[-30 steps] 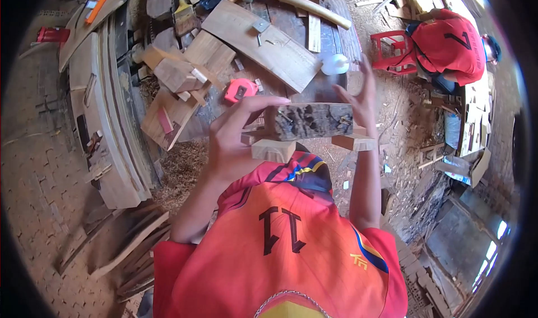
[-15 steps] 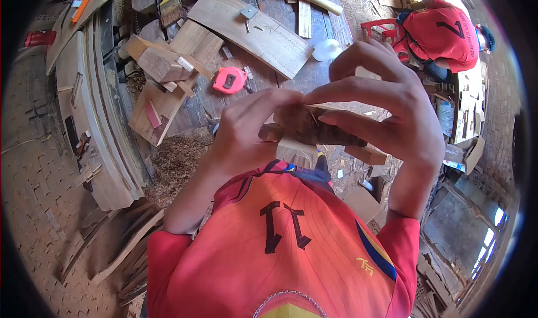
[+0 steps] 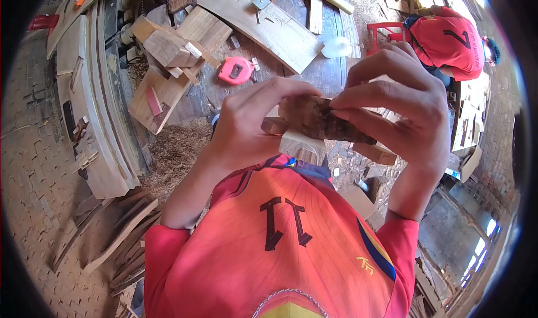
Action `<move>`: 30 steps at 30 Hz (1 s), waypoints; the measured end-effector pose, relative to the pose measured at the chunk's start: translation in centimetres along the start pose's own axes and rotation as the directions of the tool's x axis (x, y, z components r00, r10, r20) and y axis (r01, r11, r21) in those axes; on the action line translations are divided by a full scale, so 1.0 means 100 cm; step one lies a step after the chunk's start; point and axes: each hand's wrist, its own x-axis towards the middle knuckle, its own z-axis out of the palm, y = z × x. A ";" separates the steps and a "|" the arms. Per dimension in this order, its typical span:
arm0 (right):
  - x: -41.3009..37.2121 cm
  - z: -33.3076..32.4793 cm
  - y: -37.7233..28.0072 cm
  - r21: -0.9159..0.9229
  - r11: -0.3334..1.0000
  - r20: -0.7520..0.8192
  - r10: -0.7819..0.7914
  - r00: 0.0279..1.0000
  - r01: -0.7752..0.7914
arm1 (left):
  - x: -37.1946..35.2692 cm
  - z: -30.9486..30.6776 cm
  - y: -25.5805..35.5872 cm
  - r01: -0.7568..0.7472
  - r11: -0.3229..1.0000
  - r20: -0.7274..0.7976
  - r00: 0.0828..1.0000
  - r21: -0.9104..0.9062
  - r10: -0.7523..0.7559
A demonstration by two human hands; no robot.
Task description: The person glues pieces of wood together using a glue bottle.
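Note:
A dark brown wooden block (image 3: pixel 308 116) with a rough face is held up in front of my chest. My left hand (image 3: pixel 244 121) grips its left end, fingers over the top edge and thumb underneath. At the block's face, the thumb and index finger of my right hand (image 3: pixel 400 102) are pinched together; whatever is between them is too small to make out. Below the dark block is a pale wooden block (image 3: pixel 302 147), and another wood piece (image 3: pixel 375 153) sticks out beneath my right hand. How these pieces are joined is hidden.
Ahead is a workbench (image 3: pixel 216 93) with a pink tape measure (image 3: pixel 236 70), a wide board (image 3: pixel 260 23), stacked wood offcuts (image 3: pixel 168 49) and a whitish translucent object (image 3: pixel 336 47). Long planks (image 3: pixel 103 105) stand at left. Another person (image 3: pixel 448 43) in a red shirt bends over at right.
The right thumb and index finger have closed together and shifted right along the block's face. A thin sliver seen between them before is now hidden. The view has shifted slightly.

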 end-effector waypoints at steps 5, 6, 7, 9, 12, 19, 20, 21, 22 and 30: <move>-0.006 0.010 -0.020 -0.167 0.986 -0.124 -0.029 0.992 0.008 | 0.003 0.001 -0.001 -0.014 0.999 -0.045 0.999 -0.039 0.013; -0.008 0.013 -0.023 -0.199 0.980 -0.149 -0.038 0.988 0.008 | 0.003 0.001 0.000 -0.019 0.999 -0.049 0.999 -0.035 0.018; -0.011 0.017 -0.024 -0.225 0.974 -0.175 -0.060 0.983 0.019 | 0.003 0.000 0.000 -0.015 1.000 -0.025 1.000 -0.024 0.014; -0.012 0.020 -0.030 -0.252 0.968 -0.182 -0.054 0.982 0.006 | 0.003 -0.004 0.000 -0.007 1.000 0.022 1.000 0.001 0.007; -0.013 0.023 -0.038 -0.263 0.964 -0.168 -0.016 0.986 -0.029 | 0.006 -0.004 0.000 -0.088 0.993 0.014 0.996 0.083 0.087; -0.013 0.024 -0.044 -0.257 0.964 -0.111 0.046 0.993 -0.073 | 0.003 -0.001 0.001 -0.111 0.983 -0.010 0.993 0.148 0.114; -0.014 0.025 -0.045 -0.258 0.963 -0.105 0.050 0.993 -0.076 | 0.003 -0.001 0.001 -0.110 0.984 -0.011 0.994 0.144 0.112; -0.014 0.026 -0.044 -0.265 0.961 -0.102 0.050 0.994 -0.076 | 0.003 -0.001 0.000 -0.109 0.984 -0.012 0.994 0.140 0.112; -0.014 0.026 -0.044 -0.268 0.960 -0.101 0.049 0.994 -0.075 | 0.002 -0.001 -0.001 -0.108 0.984 -0.012 0.994 0.143 0.111; -0.013 0.025 -0.044 -0.257 0.964 -0.079 0.049 0.996 -0.068 | 0.003 0.000 -0.003 -0.100 0.987 -0.026 0.994 0.128 0.104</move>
